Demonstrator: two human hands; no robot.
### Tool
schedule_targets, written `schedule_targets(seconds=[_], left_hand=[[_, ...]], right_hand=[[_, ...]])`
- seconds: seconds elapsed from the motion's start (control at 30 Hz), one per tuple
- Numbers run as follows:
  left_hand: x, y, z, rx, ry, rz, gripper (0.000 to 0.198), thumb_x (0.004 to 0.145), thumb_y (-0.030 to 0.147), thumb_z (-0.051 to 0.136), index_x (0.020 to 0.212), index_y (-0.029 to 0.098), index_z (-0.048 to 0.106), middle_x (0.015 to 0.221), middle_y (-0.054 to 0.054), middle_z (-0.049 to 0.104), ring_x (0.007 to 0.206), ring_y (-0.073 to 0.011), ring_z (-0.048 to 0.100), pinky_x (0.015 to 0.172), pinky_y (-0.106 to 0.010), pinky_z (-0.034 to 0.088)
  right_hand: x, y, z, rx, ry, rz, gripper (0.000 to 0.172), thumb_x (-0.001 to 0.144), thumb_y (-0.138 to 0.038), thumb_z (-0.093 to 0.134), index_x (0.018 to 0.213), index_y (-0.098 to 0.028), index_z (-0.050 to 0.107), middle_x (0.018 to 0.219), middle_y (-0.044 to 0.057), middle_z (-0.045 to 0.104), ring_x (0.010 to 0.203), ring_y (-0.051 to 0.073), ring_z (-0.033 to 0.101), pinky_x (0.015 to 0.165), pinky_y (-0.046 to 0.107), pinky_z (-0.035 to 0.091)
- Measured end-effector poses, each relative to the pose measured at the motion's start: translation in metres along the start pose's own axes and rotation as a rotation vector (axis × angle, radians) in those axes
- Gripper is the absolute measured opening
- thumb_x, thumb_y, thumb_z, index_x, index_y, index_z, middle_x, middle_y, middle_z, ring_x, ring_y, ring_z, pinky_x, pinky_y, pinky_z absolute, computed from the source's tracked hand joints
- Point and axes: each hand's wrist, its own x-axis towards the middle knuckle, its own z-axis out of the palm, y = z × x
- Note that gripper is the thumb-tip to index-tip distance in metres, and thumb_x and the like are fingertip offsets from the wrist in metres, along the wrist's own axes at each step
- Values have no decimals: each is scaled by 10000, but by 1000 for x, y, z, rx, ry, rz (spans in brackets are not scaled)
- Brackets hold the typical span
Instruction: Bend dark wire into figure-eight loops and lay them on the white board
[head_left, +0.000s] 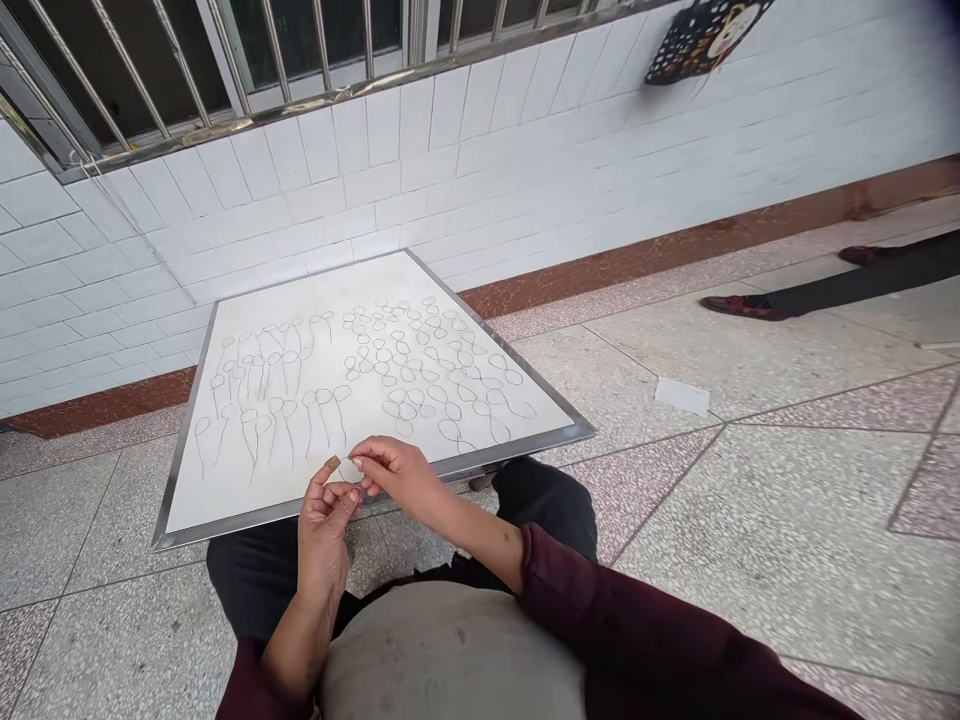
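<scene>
Over the near edge of a white table with a metal rim [232, 505], my two hands meet in front of my lap. My left hand [322, 530] has its thumb and fingers pinched on a thin wire or thread [340, 473], bent in a small loop. From the right, my right hand [399, 474] pinches the same loop between thumb and forefinger. A thin tail seems to hang below the hands. Across the left of the tabletop lie rows of single loops with tails [201, 424]. Many figure-eight loops [453, 410] spread over its right half.
A white tiled wall [420, 190] with a barred window [300, 50] stands behind the table. A dark patterned bag [697, 40] hangs there. Another person's legs [840, 290] reach in at right. A white sheet [682, 395] lies on the floor.
</scene>
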Motion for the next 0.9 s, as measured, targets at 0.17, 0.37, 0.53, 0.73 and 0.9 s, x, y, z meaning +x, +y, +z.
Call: schedule_targets(seconds=[0.17,0.37,0.53,0.73,0.9], left_hand=[[12,-3,-17,43,52,41,587,724,343,787,1245,170,577,804,-13,649,746,-130,592,682,-250,446],[39,-9,-72,180,294,203,556,703,413,769,1175,163,616,809,-25,639,741,-144,585,628,-239,447],[53,-9,-114,315,484,287,587,741,497,707,1218,171,609,870,-36,624,676,-127,534,573,-237,425],[61,-14,-128,412,567,288,601,791,563,630,1265,198,587,882,-31,628,612,-126,516,528,-250,431],[62,-24,-133,562,578,230,604,776,613,609,1208,191,632,899,-59,679,719,-191,607,664,-315,499]], right_hand=[[25,2,-8,-72,34,-8,150,825,-288,575,879,-189,674,721,-17,639,525,92,585,522,231,522],[88,8,-30,-200,105,1,121,811,-246,577,855,-198,679,769,-7,629,640,103,598,540,206,506],[144,11,-42,-190,131,46,105,828,-210,568,832,-194,671,808,0,631,686,95,600,605,196,518],[197,10,-50,-156,157,161,92,863,-155,576,813,-168,652,780,10,635,658,85,587,604,183,517],[234,20,-49,-119,153,260,122,934,-240,581,964,-142,647,933,44,663,769,119,631,712,270,557]])
